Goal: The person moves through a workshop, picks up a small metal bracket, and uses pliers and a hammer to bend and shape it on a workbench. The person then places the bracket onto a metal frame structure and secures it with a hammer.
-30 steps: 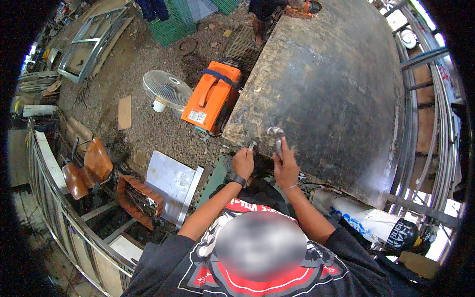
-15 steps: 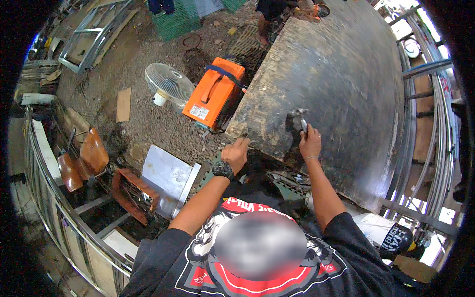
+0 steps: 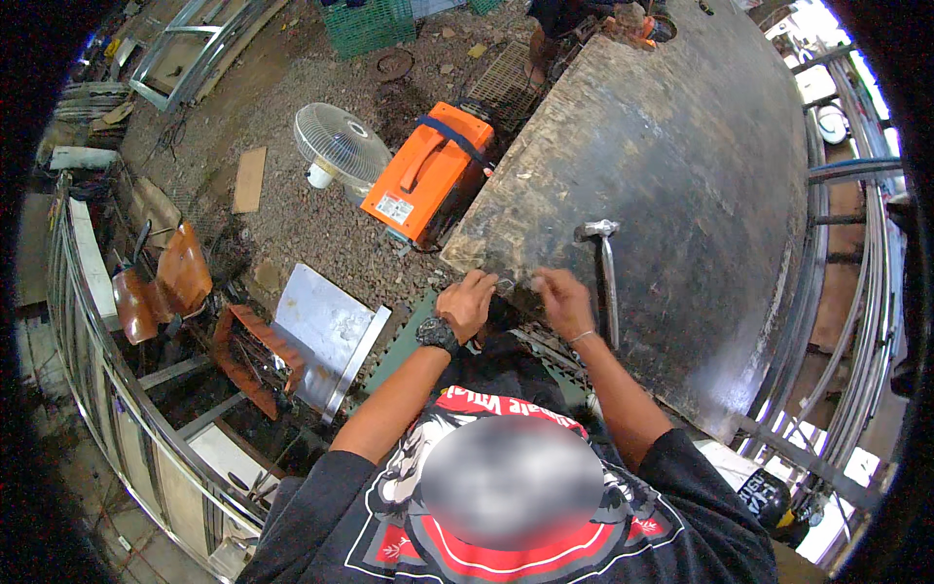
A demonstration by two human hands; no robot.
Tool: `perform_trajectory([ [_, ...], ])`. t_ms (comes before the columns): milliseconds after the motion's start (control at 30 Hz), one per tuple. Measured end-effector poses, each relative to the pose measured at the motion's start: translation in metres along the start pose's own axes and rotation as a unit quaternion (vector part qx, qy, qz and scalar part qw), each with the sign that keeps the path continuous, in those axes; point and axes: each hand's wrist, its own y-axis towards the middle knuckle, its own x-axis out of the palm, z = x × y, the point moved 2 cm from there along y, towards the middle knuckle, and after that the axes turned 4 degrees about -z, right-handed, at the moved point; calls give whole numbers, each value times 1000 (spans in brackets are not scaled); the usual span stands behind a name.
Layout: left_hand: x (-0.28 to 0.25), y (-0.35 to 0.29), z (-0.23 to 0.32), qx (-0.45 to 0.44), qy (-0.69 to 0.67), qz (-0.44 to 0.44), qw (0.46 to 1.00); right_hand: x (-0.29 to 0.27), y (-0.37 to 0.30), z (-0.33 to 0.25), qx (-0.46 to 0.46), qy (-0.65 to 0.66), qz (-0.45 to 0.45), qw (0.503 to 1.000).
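My left hand (image 3: 465,302), with a black watch at its wrist, is at the near left corner of the worn dark tabletop (image 3: 671,165). Its fingers are curled together beside a small, pale, thin piece (image 3: 504,283) too fine to name. To its right, across a small gap, my right hand (image 3: 566,304) bends over the table's near edge, fingers closed in a pinch; what they hold, if anything, cannot be made out. Just right of that hand a hammer (image 3: 609,282) lies on the tabletop, its metal head away from me and its handle toward me.
Left of the table stand an orange machine with a carrying handle (image 3: 428,173) and a white fan (image 3: 341,146) on gravel. A grey metal sheet (image 3: 326,336) and a wooden chair (image 3: 180,277) are nearer. Metal rails (image 3: 851,292) run along the right. Another person's leg (image 3: 537,49) shows beyond the table.
My right hand has let go of the hammer, which now lies on the tabletop, and has moved left toward my left hand. My left hand stays near the table corner. The view has shifted slightly.
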Motion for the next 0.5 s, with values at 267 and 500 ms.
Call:
perform_trajectory([
  [267, 10, -5, 9, -55, 48, 23, 997, 40, 22, -11, 39, 6, -105, 994],
  [500, -1, -23, 0, -197, -50, 158, 966, 50, 46, -9, -13, -55, -90, 994],
])
